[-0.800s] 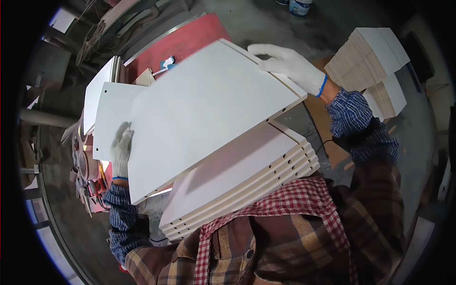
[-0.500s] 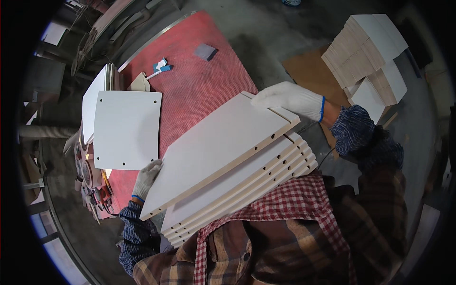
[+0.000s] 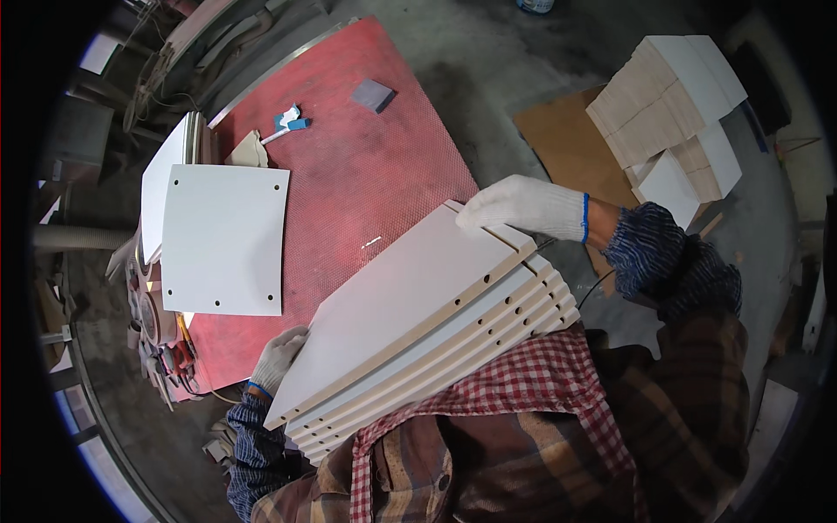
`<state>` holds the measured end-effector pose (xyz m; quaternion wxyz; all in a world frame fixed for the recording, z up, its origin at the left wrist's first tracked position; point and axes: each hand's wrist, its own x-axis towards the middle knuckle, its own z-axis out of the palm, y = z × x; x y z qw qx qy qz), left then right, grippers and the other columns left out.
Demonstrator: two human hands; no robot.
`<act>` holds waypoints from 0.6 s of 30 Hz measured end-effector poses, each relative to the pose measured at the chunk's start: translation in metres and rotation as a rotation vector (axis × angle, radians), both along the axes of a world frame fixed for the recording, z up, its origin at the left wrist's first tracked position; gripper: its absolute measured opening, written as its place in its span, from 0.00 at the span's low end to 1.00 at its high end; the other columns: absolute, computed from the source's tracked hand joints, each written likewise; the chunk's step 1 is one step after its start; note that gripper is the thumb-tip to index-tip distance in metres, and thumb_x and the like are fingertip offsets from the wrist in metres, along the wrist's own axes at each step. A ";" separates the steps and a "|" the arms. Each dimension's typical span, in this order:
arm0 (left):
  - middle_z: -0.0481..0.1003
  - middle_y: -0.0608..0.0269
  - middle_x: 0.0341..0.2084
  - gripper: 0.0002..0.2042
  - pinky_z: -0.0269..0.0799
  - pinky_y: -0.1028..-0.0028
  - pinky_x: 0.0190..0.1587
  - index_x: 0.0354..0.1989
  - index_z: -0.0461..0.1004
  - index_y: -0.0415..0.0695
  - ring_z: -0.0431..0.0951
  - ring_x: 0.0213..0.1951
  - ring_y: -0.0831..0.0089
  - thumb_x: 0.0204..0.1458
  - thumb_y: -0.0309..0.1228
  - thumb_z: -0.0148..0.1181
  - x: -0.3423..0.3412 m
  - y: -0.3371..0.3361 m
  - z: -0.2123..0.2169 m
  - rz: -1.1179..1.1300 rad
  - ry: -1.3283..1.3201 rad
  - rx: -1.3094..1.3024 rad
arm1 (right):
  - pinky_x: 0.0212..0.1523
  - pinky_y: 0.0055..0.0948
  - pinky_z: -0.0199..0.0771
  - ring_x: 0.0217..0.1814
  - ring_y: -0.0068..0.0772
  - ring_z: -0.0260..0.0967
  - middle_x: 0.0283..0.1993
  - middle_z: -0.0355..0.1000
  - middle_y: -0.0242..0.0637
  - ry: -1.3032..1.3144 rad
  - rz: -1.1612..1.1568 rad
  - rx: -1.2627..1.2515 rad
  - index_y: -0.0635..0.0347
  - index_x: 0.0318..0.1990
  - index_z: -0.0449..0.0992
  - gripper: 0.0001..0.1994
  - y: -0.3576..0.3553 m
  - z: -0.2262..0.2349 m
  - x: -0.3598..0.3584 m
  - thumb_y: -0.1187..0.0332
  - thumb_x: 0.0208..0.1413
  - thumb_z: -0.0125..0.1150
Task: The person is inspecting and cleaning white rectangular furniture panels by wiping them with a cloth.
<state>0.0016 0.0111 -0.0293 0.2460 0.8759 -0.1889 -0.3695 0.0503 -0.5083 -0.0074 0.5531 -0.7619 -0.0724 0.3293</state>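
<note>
Panel (image 3: 397, 301), flat, white, grasped by white-gloved left hand (image 3: 281, 358) and white-gloved right hand (image 3: 525, 209), above stacked white drilled panels (image 3: 445, 362)

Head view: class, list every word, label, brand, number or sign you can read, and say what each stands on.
No text can be read.
Blue container, cut off by the picture's top edge: any markings are too small and blurred.
Held white board: no lettering visible.
White square panel: no lettering visible.
</note>
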 end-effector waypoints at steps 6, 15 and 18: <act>0.77 0.46 0.53 0.19 0.76 0.68 0.55 0.55 0.74 0.31 0.81 0.50 0.56 0.67 0.36 0.51 -0.002 -0.012 0.002 0.174 0.131 -0.028 | 0.54 0.31 0.78 0.51 0.37 0.80 0.50 0.82 0.45 -0.132 0.050 0.000 0.62 0.52 0.83 0.18 -0.009 -0.005 -0.005 0.57 0.66 0.59; 0.83 0.58 0.39 0.21 0.76 0.74 0.42 0.54 0.79 0.36 0.80 0.38 0.75 0.67 0.42 0.55 -0.023 -0.017 -0.010 0.844 0.203 0.091 | 0.41 0.37 0.78 0.40 0.38 0.79 0.36 0.81 0.39 -0.326 0.115 -0.347 0.57 0.36 0.84 0.16 -0.006 0.000 -0.006 0.55 0.62 0.58; 0.83 0.60 0.37 0.23 0.76 0.75 0.40 0.54 0.78 0.35 0.80 0.36 0.76 0.66 0.46 0.56 -0.039 -0.019 -0.014 0.972 0.146 0.078 | 0.39 0.36 0.76 0.39 0.34 0.78 0.32 0.79 0.40 -0.330 -0.025 -0.629 0.57 0.35 0.85 0.19 -0.007 0.033 -0.001 0.50 0.60 0.58</act>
